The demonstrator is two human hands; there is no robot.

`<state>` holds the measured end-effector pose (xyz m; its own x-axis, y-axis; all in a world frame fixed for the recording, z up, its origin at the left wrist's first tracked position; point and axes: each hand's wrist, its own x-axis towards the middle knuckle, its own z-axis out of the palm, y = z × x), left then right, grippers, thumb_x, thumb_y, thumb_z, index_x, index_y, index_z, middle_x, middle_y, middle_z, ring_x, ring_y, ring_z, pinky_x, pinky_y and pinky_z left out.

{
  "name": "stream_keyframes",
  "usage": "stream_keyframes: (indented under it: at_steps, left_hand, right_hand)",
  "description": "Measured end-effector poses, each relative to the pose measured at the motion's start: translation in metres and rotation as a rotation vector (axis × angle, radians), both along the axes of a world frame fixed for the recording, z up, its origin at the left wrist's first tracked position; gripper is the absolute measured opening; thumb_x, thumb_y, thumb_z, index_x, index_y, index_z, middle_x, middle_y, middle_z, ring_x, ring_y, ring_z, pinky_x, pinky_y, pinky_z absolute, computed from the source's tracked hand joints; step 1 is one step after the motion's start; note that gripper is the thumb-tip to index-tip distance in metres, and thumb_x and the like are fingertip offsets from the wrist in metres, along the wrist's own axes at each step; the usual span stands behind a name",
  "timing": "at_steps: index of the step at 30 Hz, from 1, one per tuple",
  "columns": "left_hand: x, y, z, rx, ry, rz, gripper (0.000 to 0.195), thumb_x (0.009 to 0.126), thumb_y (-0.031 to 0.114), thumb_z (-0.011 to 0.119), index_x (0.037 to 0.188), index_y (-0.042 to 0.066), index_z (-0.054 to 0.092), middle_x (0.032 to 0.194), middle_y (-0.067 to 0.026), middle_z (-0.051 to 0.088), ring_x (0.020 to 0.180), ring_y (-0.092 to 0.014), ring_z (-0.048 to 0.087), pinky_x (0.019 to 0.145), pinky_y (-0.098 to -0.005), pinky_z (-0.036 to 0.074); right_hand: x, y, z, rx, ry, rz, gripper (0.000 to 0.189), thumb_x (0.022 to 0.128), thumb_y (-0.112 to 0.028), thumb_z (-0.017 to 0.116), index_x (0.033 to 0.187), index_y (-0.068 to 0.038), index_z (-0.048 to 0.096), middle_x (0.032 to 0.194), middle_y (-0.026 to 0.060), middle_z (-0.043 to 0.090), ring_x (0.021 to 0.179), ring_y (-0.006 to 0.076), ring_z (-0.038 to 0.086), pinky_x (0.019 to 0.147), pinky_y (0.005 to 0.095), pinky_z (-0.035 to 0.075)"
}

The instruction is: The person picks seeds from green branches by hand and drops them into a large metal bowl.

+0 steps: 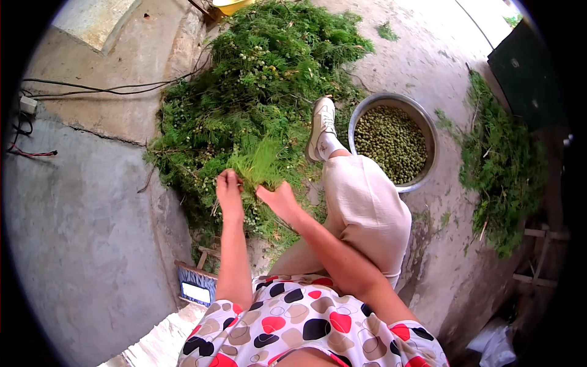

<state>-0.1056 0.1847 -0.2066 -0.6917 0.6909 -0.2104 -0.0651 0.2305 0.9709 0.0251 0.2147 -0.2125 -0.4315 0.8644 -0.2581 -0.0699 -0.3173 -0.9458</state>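
Note:
My right hand (278,198) grips a bright green conifer sprig (260,166), its feathery foliage fanning up and away from the fingers. At the sprig's left side is my left hand (229,187), fingers curled together. Whether anything sits between those fingertips is too small to tell. Both hands are over a large heap of cut conifer branches (257,91), which carry clusters of small pale green cones (257,57). Right of my outstretched leg stands a round metal basin (433,137) holding many small round green cones (390,142).
My shoe (323,124) rests between heap and basin. A second branch pile (500,169) lies at the right, near a dark green panel (527,73). Black cables (114,91) cross the concrete ledge (87,220) at left. A yellow basin (233,5) shows at the top.

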Motion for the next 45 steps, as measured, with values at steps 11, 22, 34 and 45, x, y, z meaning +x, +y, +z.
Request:
stream_keyframes:
  at_steps: [11, 22, 34, 45]
  left_hand:
    - [-0.003, -0.010, 0.021, 0.405, -0.973, -0.206, 0.022, 0.085, 0.005, 0.039, 0.106, 0.001, 0.046, 0.102, -0.0112, 0.054, 0.095, -0.021, 0.054, 0.082, -0.0314, 0.047]
    - [0.031, 0.043, 0.070, 0.583, -1.208, -0.295, 0.048, 0.093, 0.033, 0.031, 0.122, -0.005, 0.034, 0.128, -0.0171, 0.037, 0.125, -0.028, 0.027, 0.103, -0.0413, 0.027]
    - [0.060, 0.050, 0.126, 0.519, 0.195, -0.192, 0.052, 0.090, 0.034, 0.041, 0.130, 0.004, 0.030, 0.137, -0.0073, 0.029, 0.128, -0.022, 0.023, 0.104, -0.0453, 0.012]
    - [0.026, -0.090, -0.039, -0.191, 0.555, -0.062, 0.067, 0.080, 0.019, 0.056, 0.131, -0.004, 0.021, 0.136, -0.0240, 0.020, 0.126, -0.033, 0.022, 0.103, -0.0374, 0.018]
  right_hand:
    - [0.001, 0.001, -0.008, -0.337, 0.095, -0.136, 0.019, 0.077, -0.017, 0.059, 0.081, 0.000, 0.061, 0.067, -0.0017, 0.054, 0.057, 0.0069, 0.044, 0.051, 0.0237, 0.034]
    - [-0.008, 0.003, -0.042, -0.421, 0.099, -0.274, 0.023, 0.077, -0.020, 0.060, 0.086, 0.001, 0.061, 0.074, 0.0009, 0.058, 0.060, 0.0091, 0.048, 0.055, 0.0251, 0.038]
    - [0.013, 0.018, -0.009, -0.534, 0.394, -0.364, 0.020, 0.081, -0.017, 0.056, 0.092, 0.000, 0.056, 0.087, 0.0041, 0.058, 0.073, 0.0128, 0.055, 0.061, 0.0252, 0.046]
    - [0.024, 0.026, 0.024, -0.636, 0.530, -0.417, 0.016, 0.083, -0.012, 0.054, 0.085, 0.001, 0.046, 0.076, 0.0076, 0.055, 0.059, 0.0142, 0.052, 0.053, 0.0278, 0.047]
